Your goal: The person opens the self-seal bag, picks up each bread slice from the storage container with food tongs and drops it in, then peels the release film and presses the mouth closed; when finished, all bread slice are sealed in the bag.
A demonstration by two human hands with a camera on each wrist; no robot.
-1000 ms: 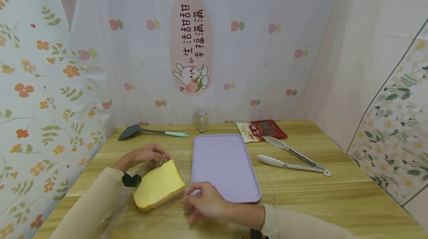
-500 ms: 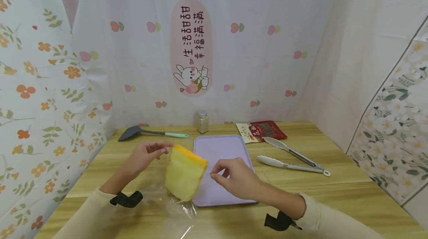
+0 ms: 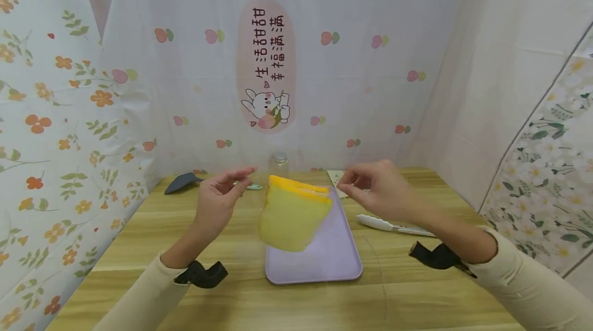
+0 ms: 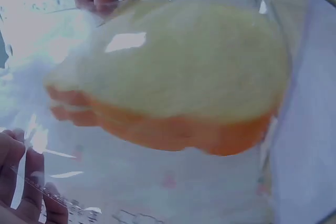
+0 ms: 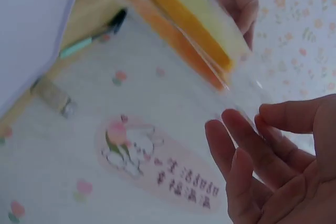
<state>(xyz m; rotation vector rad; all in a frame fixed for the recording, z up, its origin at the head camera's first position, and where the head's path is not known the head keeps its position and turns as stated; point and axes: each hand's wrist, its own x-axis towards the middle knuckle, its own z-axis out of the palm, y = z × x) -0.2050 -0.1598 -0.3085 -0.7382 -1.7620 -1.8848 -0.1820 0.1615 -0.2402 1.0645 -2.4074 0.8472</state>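
Two yellow bread slices (image 3: pixel 294 218) with orange crusts hang tilted inside a clear plastic bag (image 4: pixel 131 177), over the lilac tray (image 3: pixel 319 269). My left hand (image 3: pixel 220 199) pinches one upper corner of the bag between thumb and fingers. On the other side, my right hand (image 3: pixel 382 192) pinches the opposite corner with thumb and forefinger. The right wrist view shows the slices (image 5: pixel 184 19) side by side with a narrow gap, their crusts facing up toward the bag's upper edge. In the left wrist view, both hands flank the bread (image 4: pixel 184 66) from outside.
Behind the left hand lies a spatula (image 3: pixel 180 183) with a dark blade. A glass jar (image 3: pixel 280 165) stands at the table's back edge. White-tipped tongs (image 3: pixel 375 222) lie right of the tray, partly covered by the right arm, as is a packet (image 3: pixel 335 177).
The bread rises off the table at the left and swings right over the tray inside its bag. Both hands move up and right, the right hand farther, spreading apart.
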